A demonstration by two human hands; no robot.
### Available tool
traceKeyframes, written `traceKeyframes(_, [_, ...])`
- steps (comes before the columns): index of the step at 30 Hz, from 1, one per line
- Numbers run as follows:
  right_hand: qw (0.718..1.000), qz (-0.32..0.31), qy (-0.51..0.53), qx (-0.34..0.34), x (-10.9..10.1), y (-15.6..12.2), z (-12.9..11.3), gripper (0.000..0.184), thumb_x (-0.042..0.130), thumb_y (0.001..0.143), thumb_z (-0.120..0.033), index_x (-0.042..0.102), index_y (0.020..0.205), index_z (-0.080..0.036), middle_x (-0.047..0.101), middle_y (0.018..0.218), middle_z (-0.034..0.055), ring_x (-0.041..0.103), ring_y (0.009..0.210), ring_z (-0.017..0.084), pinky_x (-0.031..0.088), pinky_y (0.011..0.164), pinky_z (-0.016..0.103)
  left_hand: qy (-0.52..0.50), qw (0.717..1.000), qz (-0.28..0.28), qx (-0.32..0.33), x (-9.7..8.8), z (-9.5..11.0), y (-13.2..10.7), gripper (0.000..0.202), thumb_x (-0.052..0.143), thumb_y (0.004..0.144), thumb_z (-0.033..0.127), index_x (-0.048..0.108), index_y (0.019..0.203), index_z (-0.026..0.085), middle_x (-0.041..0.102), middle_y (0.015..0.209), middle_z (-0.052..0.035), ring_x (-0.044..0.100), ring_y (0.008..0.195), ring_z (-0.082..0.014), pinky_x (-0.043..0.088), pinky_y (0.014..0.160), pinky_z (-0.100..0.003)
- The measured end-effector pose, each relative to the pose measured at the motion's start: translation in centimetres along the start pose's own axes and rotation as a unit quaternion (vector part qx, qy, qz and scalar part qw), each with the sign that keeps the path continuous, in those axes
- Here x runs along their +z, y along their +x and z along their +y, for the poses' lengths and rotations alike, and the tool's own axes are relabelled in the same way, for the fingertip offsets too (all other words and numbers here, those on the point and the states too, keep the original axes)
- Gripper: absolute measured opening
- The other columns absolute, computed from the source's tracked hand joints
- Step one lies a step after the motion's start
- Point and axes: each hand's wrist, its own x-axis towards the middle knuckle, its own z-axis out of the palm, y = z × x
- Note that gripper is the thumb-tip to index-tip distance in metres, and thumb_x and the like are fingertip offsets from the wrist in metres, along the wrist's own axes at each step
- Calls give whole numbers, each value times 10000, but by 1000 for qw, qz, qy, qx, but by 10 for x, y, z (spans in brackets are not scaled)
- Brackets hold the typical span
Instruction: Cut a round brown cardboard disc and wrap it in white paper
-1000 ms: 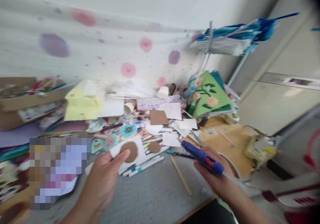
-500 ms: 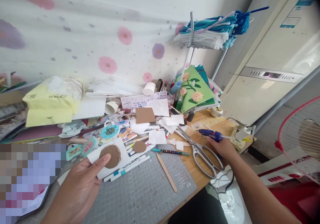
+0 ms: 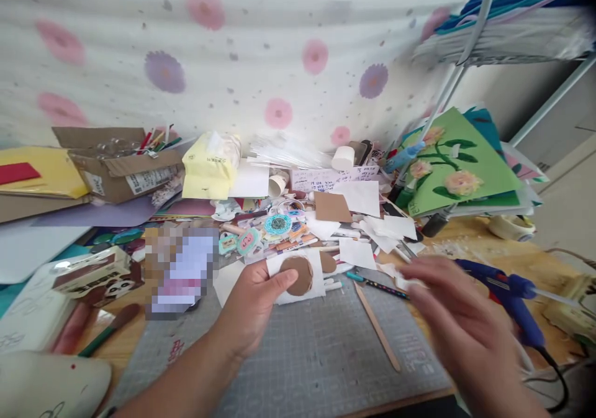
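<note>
My left hand point(image 3: 254, 303) is closed on a white card point(image 3: 314, 281) that carries a brown cardboard circle point(image 3: 299, 275), thumb pressed on the circle, held just above the grey cutting mat point(image 3: 298, 362). My right hand point(image 3: 454, 318) is blurred by motion over the mat's right side, fingers stretched toward the card, and seems to hold nothing. The blue glue gun point(image 3: 505, 294) lies on the wooden table to the right of that hand, its cable trailing off. A wooden stick point(image 3: 377, 334) rests on the mat between the two hands.
Paper scraps, markers, stickers and a brown card square point(image 3: 331, 207) crowd the back of the table. A cardboard box point(image 3: 116, 163) and a yellow pack point(image 3: 209, 166) stand at the left. Green flower card point(image 3: 459, 163), tape roll point(image 3: 512, 227) and a wire rack point(image 3: 507, 27) are at the right.
My right hand set the glue gun down on the table and has come back toward the card. The view swung left. My left hand keeps the card.
</note>
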Motion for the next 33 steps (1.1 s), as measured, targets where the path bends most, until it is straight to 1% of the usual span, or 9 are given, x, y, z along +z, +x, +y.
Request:
traceKeyframes(2, [985, -117, 126, 30, 48, 24, -17, 141, 652, 813, -343, 720, 894, -250, 665, 923, 56, 614, 890, 236, 498, 766, 360, 31, 999, -14, 17, 0, 2, -1, 284, 665, 812, 269, 716, 1080, 190, 740, 1061, -66, 642, 1029, -237, 438, 946, -341])
traceKeyframes(3, [968, -142, 194, 73, 67, 34, -22, 163, 647, 816, -370, 714, 900, -248, 663, 913, 46, 615, 841, 215, 500, 724, 334, 45, 999, -15, 24, -1, 4, -1, 290, 658, 817, 271, 712, 1090, 191, 738, 1069, -64, 637, 1037, -239, 435, 948, -341])
traceKeyframes(7, [909, -174, 338, 173, 107, 48, -25, 174, 688, 775, -382, 703, 840, -221, 654, 820, 23, 578, 740, 178, 469, 658, 291, 76, 996, -5, 35, -6, 5, 2, 303, 647, 821, 284, 706, 1103, 190, 742, 1051, -58, 644, 1004, -251, 451, 913, -348])
traceKeyframes(10, [906, -172, 352, 162, 112, 46, -21, 111, 714, 753, -323, 693, 756, -213, 624, 772, 13, 565, 720, 171, 453, 646, 285, 94, 995, 5, 27, -11, 3, 5, 304, 640, 820, 302, 710, 1091, 183, 747, 1019, -62, 652, 965, -266, 466, 873, -362])
traceKeyframes(13, [936, -152, 296, 113, 114, 44, -19, 82, 686, 779, -252, 673, 707, -213, 601, 743, 8, 559, 705, 167, 446, 647, 292, 125, 992, 18, 13, -13, 0, 8, 298, 637, 818, 322, 718, 1067, 181, 752, 987, -63, 657, 944, -276, 477, 845, -366])
traceKeyframes(18, [982, -94, 152, -56, 115, 40, -25, 93, 617, 817, -153, 655, 755, -212, 608, 769, 28, 585, 757, 189, 467, 673, 319, 180, 982, 60, 20, -13, -3, 11, 282, 618, 827, 331, 724, 1047, 189, 750, 987, -58, 653, 969, -272, 471, 868, -357])
traceKeyframes(21, [981, -76, 84, -158, 113, 33, -29, 131, 596, 823, -94, 652, 857, -207, 604, 826, 51, 578, 782, 195, 480, 678, 336, 195, 977, 72, 39, -10, -2, 9, 268, 613, 830, 324, 727, 1041, 202, 743, 1024, -54, 650, 984, -267, 471, 876, -344])
traceKeyframes(25, [970, -54, 18, -238, 114, 26, -31, 223, 607, 807, -57, 631, 957, -220, 599, 855, 67, 552, 778, 209, 481, 673, 361, 230, 966, 99, 63, -3, 1, 6, 260, 633, 813, 303, 739, 1037, 227, 748, 1027, -38, 655, 978, -255, 467, 878, -314])
traceKeyframes(33, [956, -45, -86, -276, 119, 18, -37, 212, 635, 801, -102, 660, 999, -174, 636, 878, 115, 530, 775, 244, 470, 674, 406, 244, 955, 150, 77, -1, -3, 3, 234, 668, 783, 302, 754, 992, 239, 762, 951, -13, 662, 941, -253, 477, 831, -301])
